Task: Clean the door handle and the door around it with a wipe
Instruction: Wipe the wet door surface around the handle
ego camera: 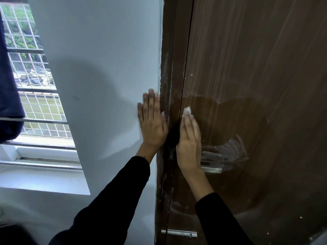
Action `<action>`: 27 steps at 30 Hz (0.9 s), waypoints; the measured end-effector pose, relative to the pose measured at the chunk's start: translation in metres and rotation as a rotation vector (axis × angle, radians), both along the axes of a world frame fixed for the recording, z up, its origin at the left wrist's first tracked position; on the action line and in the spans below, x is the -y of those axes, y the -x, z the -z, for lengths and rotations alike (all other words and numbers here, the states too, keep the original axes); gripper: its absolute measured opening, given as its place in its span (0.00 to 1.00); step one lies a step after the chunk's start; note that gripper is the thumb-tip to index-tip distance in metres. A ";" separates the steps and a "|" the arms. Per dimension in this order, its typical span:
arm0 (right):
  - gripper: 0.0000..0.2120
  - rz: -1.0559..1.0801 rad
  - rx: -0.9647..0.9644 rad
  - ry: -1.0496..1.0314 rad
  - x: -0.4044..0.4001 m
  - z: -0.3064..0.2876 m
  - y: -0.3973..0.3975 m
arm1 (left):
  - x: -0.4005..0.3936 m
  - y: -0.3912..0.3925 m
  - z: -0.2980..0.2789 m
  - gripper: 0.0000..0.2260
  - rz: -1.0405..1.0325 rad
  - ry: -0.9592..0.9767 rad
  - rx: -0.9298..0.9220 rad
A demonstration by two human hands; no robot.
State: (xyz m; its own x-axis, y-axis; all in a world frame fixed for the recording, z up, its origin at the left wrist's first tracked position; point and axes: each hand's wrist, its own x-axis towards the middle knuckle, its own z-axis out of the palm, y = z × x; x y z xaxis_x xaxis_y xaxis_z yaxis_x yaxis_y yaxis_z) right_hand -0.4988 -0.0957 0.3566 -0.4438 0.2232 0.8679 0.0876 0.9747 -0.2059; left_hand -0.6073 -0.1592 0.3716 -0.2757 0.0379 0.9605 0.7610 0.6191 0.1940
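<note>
The brown wooden door (256,76) fills the right half of the view. Its metal handle (212,164) sticks out to the right from behind my right wrist, with scratched, whitish marks around it. My right hand (189,140) lies flat on the door near its left edge, pressing a small white wipe (187,110) under the fingertips, just above the handle. My left hand (152,121) rests flat and open on the white wall beside the dark door frame (168,85), holding nothing.
A white wall (99,59) stands left of the frame. Further left is a window with a metal grille (33,71) and a dark blue cloth (8,96) hanging over it. A metal sliding bolt (179,233) sits low on the door.
</note>
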 end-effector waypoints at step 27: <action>0.13 -0.042 -0.063 0.230 -0.060 0.031 -0.037 | -0.016 0.005 0.016 0.25 -0.057 -0.100 -0.010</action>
State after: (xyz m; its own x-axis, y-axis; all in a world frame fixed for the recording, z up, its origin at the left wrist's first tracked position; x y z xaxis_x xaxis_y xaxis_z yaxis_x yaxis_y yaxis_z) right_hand -0.4615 -0.0359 0.3253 -0.4033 0.4005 0.8227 0.0280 0.9041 -0.4264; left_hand -0.6120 -0.1437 0.3551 -0.2648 -0.0738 0.9615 0.7274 0.6393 0.2494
